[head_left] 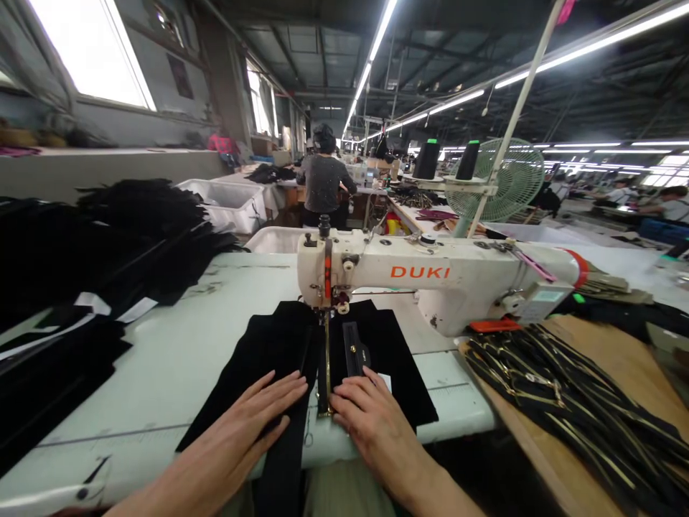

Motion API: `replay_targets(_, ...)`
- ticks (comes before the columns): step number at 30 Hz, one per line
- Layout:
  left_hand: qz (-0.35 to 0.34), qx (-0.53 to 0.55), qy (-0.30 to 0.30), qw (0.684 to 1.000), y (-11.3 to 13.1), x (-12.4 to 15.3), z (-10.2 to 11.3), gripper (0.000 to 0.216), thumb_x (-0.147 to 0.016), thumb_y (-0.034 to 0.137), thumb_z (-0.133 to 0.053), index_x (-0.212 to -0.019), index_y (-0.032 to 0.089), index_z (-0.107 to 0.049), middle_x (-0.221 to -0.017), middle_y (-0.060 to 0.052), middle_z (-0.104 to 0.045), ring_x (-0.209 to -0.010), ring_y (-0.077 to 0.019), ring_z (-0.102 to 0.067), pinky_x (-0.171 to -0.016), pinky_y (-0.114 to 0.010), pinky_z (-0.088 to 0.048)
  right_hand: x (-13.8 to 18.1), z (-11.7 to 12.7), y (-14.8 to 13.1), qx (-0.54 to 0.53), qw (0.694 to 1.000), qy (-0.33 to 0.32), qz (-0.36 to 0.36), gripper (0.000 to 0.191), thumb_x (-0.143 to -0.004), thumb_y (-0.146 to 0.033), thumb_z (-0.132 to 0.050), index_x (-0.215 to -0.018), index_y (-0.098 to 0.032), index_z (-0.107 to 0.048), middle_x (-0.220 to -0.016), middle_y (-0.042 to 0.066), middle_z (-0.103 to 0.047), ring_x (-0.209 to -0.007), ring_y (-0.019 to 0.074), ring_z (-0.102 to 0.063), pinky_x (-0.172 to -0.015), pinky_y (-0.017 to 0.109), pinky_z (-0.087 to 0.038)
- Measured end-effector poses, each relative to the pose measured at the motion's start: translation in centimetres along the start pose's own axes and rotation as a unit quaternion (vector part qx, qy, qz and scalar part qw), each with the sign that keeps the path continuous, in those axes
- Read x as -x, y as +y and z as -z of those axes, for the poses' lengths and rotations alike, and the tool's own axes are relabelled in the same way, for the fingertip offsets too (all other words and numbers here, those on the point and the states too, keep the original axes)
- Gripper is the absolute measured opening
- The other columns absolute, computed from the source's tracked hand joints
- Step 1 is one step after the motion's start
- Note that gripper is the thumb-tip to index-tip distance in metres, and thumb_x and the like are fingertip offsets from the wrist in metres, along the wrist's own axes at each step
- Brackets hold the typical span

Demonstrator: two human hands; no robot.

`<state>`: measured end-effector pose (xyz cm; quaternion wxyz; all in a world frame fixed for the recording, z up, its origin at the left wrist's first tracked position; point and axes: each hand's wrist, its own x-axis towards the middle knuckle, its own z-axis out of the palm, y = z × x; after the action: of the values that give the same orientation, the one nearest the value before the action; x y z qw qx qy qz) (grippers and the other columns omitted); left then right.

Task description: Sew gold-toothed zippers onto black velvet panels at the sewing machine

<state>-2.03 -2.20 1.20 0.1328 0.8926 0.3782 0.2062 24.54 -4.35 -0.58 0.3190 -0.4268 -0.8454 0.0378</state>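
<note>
Black fabric [252, 359] lies flat on the sewing machine's table, its far part reaching under the needle area. A black zipper with gold teeth [328, 359] runs along it toward the presser foot [326, 316]. My left hand [263, 409] rests on the fabric left of the zipper, fingers stretched out. Beneath that hand a black strip [283, 459] hangs over the front edge. My right hand [371, 416] lies on the fabric right of the zipper, fingers spread, fingertips at the zipper's near end. Beyond it is a dark zipped pocket piece [352, 345] with a small gold pull.
The white sewing machine [371, 266] spans the table. Stacks of black fabric [108, 237] lie at left. Gold-toothed zippers [560, 395] are heaped on a brown board [603, 352] at right. Thread cones [427, 159], a fan [498, 179], white bins [231, 201] and a seated co-worker [324, 179] are beyond.
</note>
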Motion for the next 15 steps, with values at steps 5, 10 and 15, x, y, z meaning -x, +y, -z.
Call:
replay_targets(5, 0.038, 0.047, 0.011, 0.998, 1.0, 0.3, 0.2, 0.045, -0.107, 0.033, -0.035, -0.151, 0.037, -0.037, -0.151, 0.003, -0.045, -0.136, -0.0219, -0.046, -0.101, -0.038, -0.051, -0.3, -0.8, -3.8, 0.015, 0.995, 0.092, -0.039, 0.032, -0.099, -0.016, -0.045, -0.129, -0.015, -0.056, -0.123, 0.012, -0.062, -0.113, 0.0238, -0.059, -0.098, 0.038, -0.054)
replay_targets(10, 0.105, 0.085, 0.024, 0.99, 1.6, 0.5, 0.1, 0.045, -0.106, 0.029, -0.029, -0.149, 0.034, -0.043, -0.146, 0.003, -0.052, -0.131, -0.021, -0.052, -0.1, -0.038, -0.054, -1.2, -4.6, -7.3, -0.038, 0.983, 0.177, -0.036, 0.025, -0.098, -0.018, -0.044, -0.116, -0.019, -0.06, -0.121, 0.009, -0.062, -0.111, 0.0237, -0.059, -0.094, 0.034, -0.054)
replay_targets(15, 0.093, 0.11, 0.03, 0.989, 1.8, 0.3, 0.2, 0.044, -0.103, 0.03, -0.035, -0.144, 0.032, -0.051, -0.144, 0.003, -0.054, -0.129, -0.0222, -0.055, -0.102, -0.037, -0.051, -1.4, -8.1, -9.0, -0.191, 0.959, 0.169, -0.126, 0.027, -0.091, -0.01, -0.042, -0.111, -0.021, -0.056, -0.101, 0.006, -0.065, -0.097, 0.0186, -0.064, -0.086, 0.027, -0.056)
